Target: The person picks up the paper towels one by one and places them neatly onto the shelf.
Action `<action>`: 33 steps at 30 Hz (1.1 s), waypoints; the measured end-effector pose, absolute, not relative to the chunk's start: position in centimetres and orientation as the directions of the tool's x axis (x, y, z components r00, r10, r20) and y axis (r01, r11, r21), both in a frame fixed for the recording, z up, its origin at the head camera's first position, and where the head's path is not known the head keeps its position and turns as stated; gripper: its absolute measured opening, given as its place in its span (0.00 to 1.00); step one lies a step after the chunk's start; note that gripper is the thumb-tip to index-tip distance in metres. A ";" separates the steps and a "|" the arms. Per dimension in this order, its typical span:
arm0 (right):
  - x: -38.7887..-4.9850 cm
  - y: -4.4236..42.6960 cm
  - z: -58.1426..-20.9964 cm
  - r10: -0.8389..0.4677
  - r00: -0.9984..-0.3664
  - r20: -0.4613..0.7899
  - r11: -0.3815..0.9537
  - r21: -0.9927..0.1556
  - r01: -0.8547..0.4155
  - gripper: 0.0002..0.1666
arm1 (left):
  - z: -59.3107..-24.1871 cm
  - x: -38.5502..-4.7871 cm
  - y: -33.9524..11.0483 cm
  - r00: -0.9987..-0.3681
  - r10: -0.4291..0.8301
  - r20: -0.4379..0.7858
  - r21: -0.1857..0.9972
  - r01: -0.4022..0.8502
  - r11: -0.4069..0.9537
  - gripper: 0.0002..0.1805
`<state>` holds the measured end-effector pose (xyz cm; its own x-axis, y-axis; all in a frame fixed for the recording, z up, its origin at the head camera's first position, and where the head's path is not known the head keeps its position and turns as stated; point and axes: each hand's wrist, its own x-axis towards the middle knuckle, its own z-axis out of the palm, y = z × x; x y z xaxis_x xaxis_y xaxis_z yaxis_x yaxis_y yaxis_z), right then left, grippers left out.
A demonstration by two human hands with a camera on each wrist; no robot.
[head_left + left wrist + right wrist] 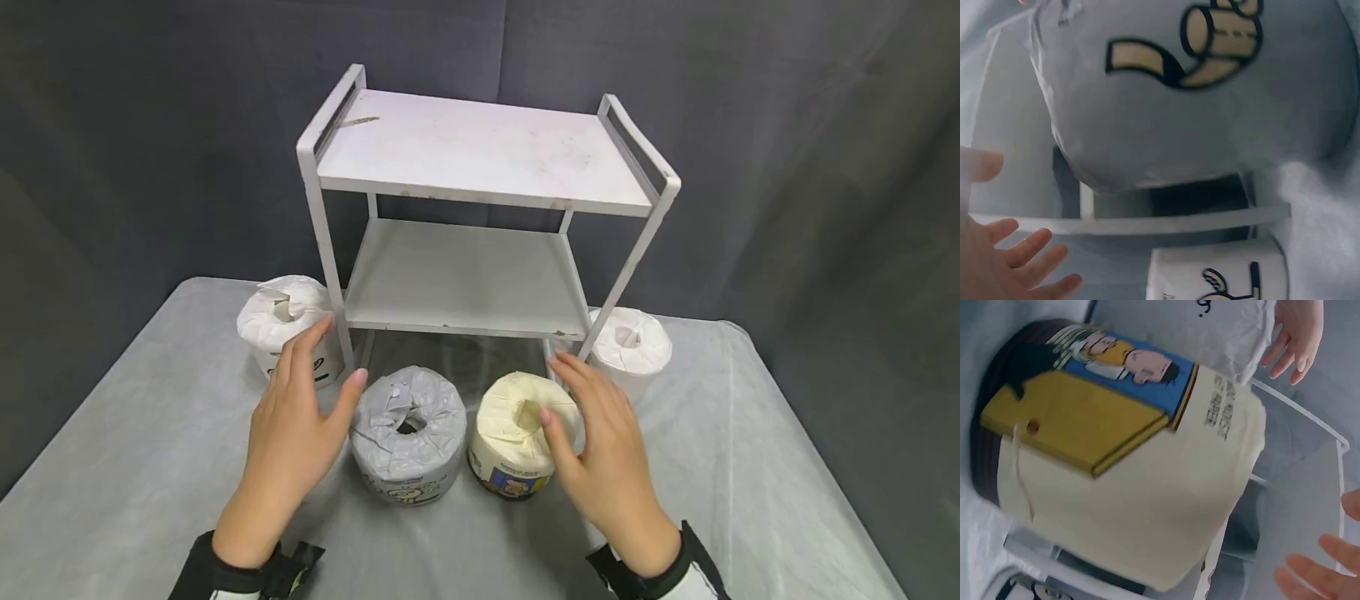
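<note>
In the head view my left hand [296, 425] hovers beside a grey-wrapped toilet paper roll [408, 437], thumb and fingers spread. To its right stands a cream-wrapped toilet paper roll [517, 433], with my right hand [600, 450] reaching over its right side, fingers apart. Whether the right thumb touches that roll cannot be told. The left wrist view shows the grey roll [1197, 112] large, and the left fingers [1041, 250] hold nothing. Printed pictures cover the side of the cream roll [1129, 456] in the right wrist view, clear of the right fingers [1316, 575].
Behind the rolls stands a white two-tier shelf [480, 154] with side rails. White-wrapped rolls stand near its legs, one at the left [288, 325] and one at the right [632, 346]. A grey cloth [135, 467] covers the table, and dark fabric [750, 167] hangs behind.
</note>
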<state>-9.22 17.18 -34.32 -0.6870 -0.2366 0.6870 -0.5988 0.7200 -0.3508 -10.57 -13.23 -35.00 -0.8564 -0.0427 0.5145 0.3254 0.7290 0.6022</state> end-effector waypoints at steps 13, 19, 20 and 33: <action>-10.5 18.8 -34.1 -0.345 -0.571 0.745 0.581 -0.309 -0.753 0.19 | -37.1 -14.1 -15.7 -0.973 -0.014 0.232 0.938 0.220 0.268 0.28; -10.7 19.2 -35.0 -0.464 -0.529 0.711 0.610 -0.177 -0.773 0.21 | -38.4 -15.5 -16.4 -0.971 -0.045 0.233 0.946 0.215 0.244 0.21; -10.7 19.4 -35.2 -0.488 -0.522 0.699 0.615 -0.149 -0.774 0.21 | -38.6 -15.7 -16.4 -0.969 -0.051 0.241 0.942 0.221 0.253 0.20; -9.8 21.3 -37.5 -0.644 -0.521 0.561 0.600 -0.053 -0.798 0.26 | -40.1 -18.3 -16.8 -0.945 -0.047 0.324 0.933 0.311 0.180 0.15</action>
<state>-9.76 21.35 -37.48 -0.5206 -0.6439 0.5606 -0.7985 0.5997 -0.0527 -18.32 -16.78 -40.09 -0.9450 -0.0472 0.3236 0.3106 0.1803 0.9333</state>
